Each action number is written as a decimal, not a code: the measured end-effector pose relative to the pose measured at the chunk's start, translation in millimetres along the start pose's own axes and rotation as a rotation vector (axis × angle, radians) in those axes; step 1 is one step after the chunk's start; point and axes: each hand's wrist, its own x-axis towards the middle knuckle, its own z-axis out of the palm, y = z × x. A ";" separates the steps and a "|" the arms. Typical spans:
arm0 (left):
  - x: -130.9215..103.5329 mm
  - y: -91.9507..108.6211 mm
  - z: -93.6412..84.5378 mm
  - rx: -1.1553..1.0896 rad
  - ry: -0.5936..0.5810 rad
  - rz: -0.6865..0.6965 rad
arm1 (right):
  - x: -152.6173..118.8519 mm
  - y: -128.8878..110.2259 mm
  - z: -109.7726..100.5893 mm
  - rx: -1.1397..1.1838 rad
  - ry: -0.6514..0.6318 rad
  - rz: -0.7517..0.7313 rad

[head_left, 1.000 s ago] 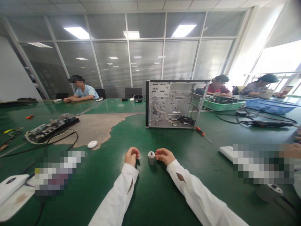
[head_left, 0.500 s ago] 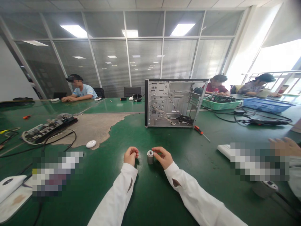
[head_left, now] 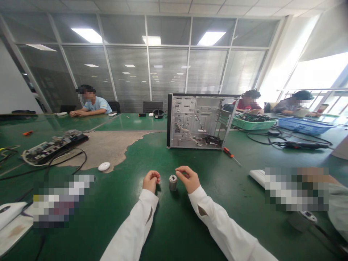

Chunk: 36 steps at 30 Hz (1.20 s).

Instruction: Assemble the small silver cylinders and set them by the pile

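A small grey metal cylinder (head_left: 173, 183) stands upright on the green tabletop, with dark marks or openings on its pale top. To its right is my right hand (head_left: 189, 179), raised a little, its thumb and forefinger drawn together near the cylinder's upper edge. Anything between those fingertips is too small to make out. My left hand (head_left: 151, 181) rests left of the cylinder, apart from it, with the fingers curled in. What the left fingers hold, if anything, is hidden.
Beyond my hands stands an open computer case (head_left: 202, 121), with an orange-handled screwdriver (head_left: 228, 152) beside it. A white round lid (head_left: 104, 166) lies left. A stripped circuit assembly (head_left: 56, 145) and cables are farther left. Green (head_left: 254, 124) and blue baskets (head_left: 306, 125) stand right. Co-workers sit around.
My right hand has risen slightly off the cylinder's side. A small dark bit on the cylinder's top no longer shows the same way. My left hand stays nearly still.
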 end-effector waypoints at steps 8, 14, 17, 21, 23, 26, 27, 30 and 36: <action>-0.9 0.9 1.2 0.001 -0.004 0.005 | 2.8 23.5 -22.5 0.984 -0.009 0.713; -0.8 0.0 -0.2 -0.020 0.010 -0.001 | -1.0 24.3 -28.7 1.173 -0.187 0.723; -0.5 -0.9 -0.5 -0.024 0.010 -0.005 | -1.6 22.2 -27.3 1.104 -0.226 0.647; -0.3 -1.2 -0.2 -0.020 0.002 0.002 | -1.1 22.6 -30.5 0.662 -0.172 0.410; -0.2 -1.2 -0.1 -0.021 -0.007 0.005 | -1.1 21.3 -35.1 0.278 -0.111 0.197; 0.1 -1.5 -0.2 -0.019 -0.012 0.006 | -2.0 16.8 -42.9 -0.274 -0.111 -0.155; 0.2 -1.6 -0.3 -0.017 -0.011 0.008 | -2.4 15.7 -45.0 -0.409 -0.135 -0.250; -0.1 -1.9 -0.4 -0.012 -0.008 0.009 | -3.1 17.4 -47.8 -0.687 -0.218 -0.406; -0.5 -2.5 -1.2 -0.023 -0.011 0.010 | -6.3 36.1 -42.3 -0.918 -0.445 -0.361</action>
